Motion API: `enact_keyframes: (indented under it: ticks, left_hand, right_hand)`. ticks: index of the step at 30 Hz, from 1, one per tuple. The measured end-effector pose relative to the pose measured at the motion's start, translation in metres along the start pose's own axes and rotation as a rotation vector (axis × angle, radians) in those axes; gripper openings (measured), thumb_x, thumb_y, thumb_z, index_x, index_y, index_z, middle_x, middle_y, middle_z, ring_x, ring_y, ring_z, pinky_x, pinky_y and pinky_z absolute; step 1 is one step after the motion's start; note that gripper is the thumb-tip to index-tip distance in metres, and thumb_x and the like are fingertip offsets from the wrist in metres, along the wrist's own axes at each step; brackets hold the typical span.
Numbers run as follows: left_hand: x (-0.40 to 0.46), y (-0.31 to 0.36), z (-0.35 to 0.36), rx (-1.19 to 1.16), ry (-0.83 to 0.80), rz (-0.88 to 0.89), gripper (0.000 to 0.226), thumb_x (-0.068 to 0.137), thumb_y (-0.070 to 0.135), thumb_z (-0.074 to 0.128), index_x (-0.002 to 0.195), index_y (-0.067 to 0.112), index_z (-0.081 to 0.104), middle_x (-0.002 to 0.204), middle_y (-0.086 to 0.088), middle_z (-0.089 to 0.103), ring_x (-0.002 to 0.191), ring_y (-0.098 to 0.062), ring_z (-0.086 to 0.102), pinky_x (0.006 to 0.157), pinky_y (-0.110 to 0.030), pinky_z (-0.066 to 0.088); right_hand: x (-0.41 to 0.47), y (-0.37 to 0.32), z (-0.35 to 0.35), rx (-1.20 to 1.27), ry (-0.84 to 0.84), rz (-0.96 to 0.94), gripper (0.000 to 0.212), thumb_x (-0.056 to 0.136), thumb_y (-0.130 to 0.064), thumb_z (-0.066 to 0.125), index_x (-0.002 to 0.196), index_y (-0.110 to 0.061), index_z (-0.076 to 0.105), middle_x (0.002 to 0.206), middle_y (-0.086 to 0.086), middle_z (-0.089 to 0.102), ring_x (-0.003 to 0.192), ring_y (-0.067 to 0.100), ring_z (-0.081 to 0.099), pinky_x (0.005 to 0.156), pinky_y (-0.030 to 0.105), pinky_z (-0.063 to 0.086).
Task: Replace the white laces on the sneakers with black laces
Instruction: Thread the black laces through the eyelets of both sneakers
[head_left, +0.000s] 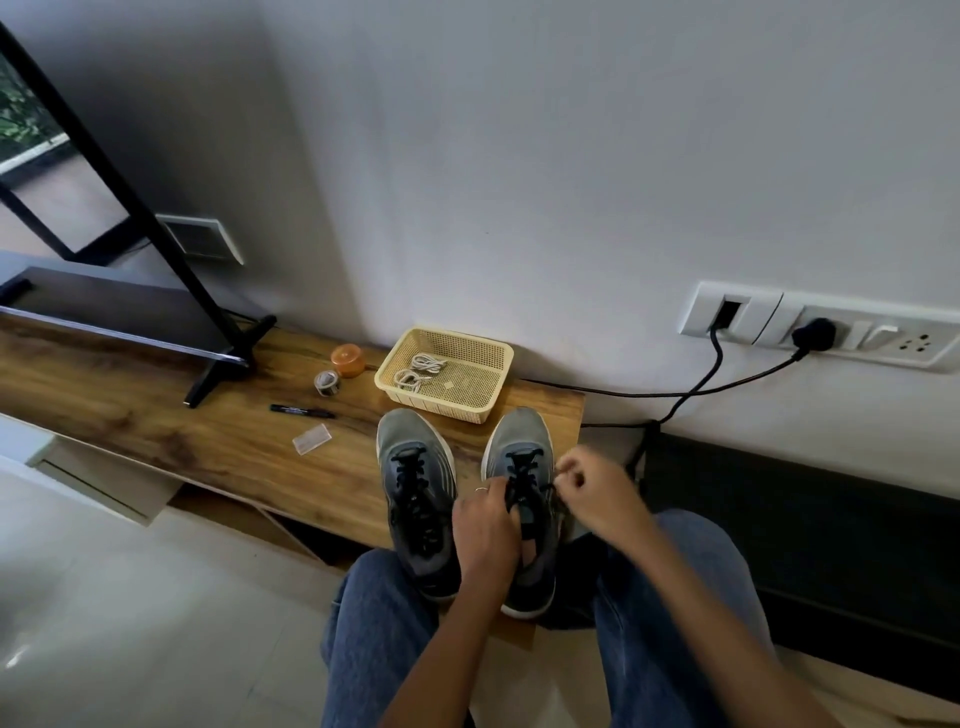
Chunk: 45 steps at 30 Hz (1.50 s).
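The last stretch of lacing is being worked on the right sneaker (524, 499), which is being kept beside the left sneaker (415, 499) at the near end of the worktop (156, 415), toes toward the wall. The left sneaker is being shown fully threaded with a black lace (413, 488), so the job is being judged as nearly done. The left hand (485, 525) is being pressed on the right sneaker's tongue area, fingers curled at the black lace (522, 480) there (whether a strand is truly being pinched cannot be told through the blur). The right hand (592, 491) is being held just to the right of the eyelets, fingers drawn together as if a lace end is being pulled; the strand itself is too thin to be made out. The next move is being judged as threading or tightening through the top eyelets, which is calling for even tension on both ends and the tongue being kept flat. Behind the sneakers, touching or nearly touching their toes, a basket (493, 384) is being used for the removed white laces (415, 371), lying in two loose bundles in its left half, with a small pale scrap (448, 385) beside them.
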<state>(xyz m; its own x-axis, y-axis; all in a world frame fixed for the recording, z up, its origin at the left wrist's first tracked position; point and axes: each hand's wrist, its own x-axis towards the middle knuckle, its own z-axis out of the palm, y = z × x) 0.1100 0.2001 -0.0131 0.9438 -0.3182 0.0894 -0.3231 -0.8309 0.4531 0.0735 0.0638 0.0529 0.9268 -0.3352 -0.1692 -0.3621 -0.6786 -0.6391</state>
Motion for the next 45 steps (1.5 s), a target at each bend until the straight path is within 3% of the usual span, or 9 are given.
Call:
enact_keyframes:
  ticks: [2,4,9,23,29,32,35,41,45]
  left_hand:
    - [0.004,0.004,-0.005,-0.036,-0.067,-0.013,0.027,0.088,0.010,0.059,0.115,0.010,0.060,0.098,-0.010,0.068,0.089,-0.029,0.064,0.074,-0.037,0.049]
    - [0.007,0.007,-0.008,-0.045,-0.131,-0.053,0.030,0.096,0.013,0.046,0.125,0.012,0.051,0.112,-0.009,0.064,0.101,-0.028,0.061,0.077,-0.036,0.047]
    - [0.008,0.008,-0.011,-0.020,-0.169,-0.114,0.022,0.098,0.019,0.041,0.113,0.013,0.055,0.106,-0.008,0.066,0.096,-0.027,0.064,0.075,-0.036,0.048]
    - [0.006,0.003,-0.015,-0.071,-0.170,-0.168,0.031,0.095,0.013,0.041,0.121,0.014,0.056,0.108,-0.010,0.065,0.099,-0.028,0.062,0.079,-0.036,0.048]
    - [0.001,-0.002,-0.007,-0.128,-0.199,-0.183,0.050,0.094,0.013,0.045,0.143,0.017,0.035,0.126,-0.013,0.055,0.115,-0.028,0.053,0.090,-0.036,0.045]
    - [0.004,-0.001,-0.002,-0.106,-0.224,-0.150,0.059,0.095,0.009,0.043,0.150,0.013,0.024,0.143,-0.014,0.044,0.129,-0.027,0.043,0.102,-0.035,0.039]
    - [0.007,0.001,-0.001,-0.096,-0.228,-0.158,0.055,0.098,0.006,0.038,0.151,0.013,0.024,0.151,-0.010,0.036,0.133,-0.025,0.042,0.102,-0.034,0.038]
    - [0.007,0.006,-0.003,-0.031,-0.215,-0.172,0.038,0.099,0.014,0.039,0.137,0.014,0.037,0.130,-0.010,0.054,0.111,-0.027,0.057,0.079,-0.035,0.045]
    - [0.007,0.004,0.002,-0.060,-0.167,-0.198,0.036,0.099,0.014,0.040,0.135,0.013,0.040,0.130,-0.009,0.055,0.109,-0.027,0.059,0.080,-0.036,0.048]
  right_hand:
    - [0.001,-0.002,0.025,-0.067,-0.121,-0.010,0.020,0.087,-0.029,0.057,0.104,-0.019,0.058,0.101,0.002,0.060,0.092,0.019,0.059,0.077,0.032,0.050]
    - [0.003,-0.002,0.046,-0.160,-0.102,-0.021,0.029,0.086,-0.032,0.058,0.110,-0.016,0.055,0.108,0.005,0.058,0.100,0.023,0.058,0.078,0.033,0.048]
    - [0.005,0.001,0.061,-0.245,0.096,0.033,0.015,0.094,-0.021,0.052,0.105,-0.011,0.056,0.106,0.007,0.063,0.098,0.023,0.061,0.076,0.032,0.048]
    - [0.004,0.018,0.059,-0.165,0.125,0.051,0.010,0.089,-0.020,0.061,0.092,-0.013,0.055,0.096,0.005,0.063,0.090,0.022,0.061,0.065,0.026,0.039]
    - [0.012,0.026,0.046,-0.205,-0.008,-0.035,0.041,0.089,-0.060,0.048,0.075,-0.021,0.054,0.086,-0.006,0.057,0.088,0.015,0.050,0.078,0.034,0.038]
    - [0.024,0.025,0.041,0.006,0.045,0.003,0.030,0.093,-0.043,0.052,0.073,-0.021,0.054,0.077,-0.010,0.047,0.079,0.014,0.051,0.065,0.025,0.036]
    - [0.041,0.022,0.045,0.041,0.112,-0.016,0.013,0.091,-0.021,0.055,0.079,-0.020,0.058,0.082,-0.008,0.051,0.079,0.013,0.052,0.061,0.022,0.033]
    - [0.070,0.010,0.060,-0.088,0.022,-0.030,0.013,0.089,-0.028,0.062,0.089,-0.016,0.069,0.106,0.004,0.053,0.095,0.021,0.055,0.076,0.035,0.047]
    - [0.078,0.003,0.068,-0.149,-0.003,0.009,0.014,0.087,-0.020,0.061,0.076,-0.013,0.066,0.118,0.012,0.052,0.096,0.027,0.056,0.079,0.043,0.051]
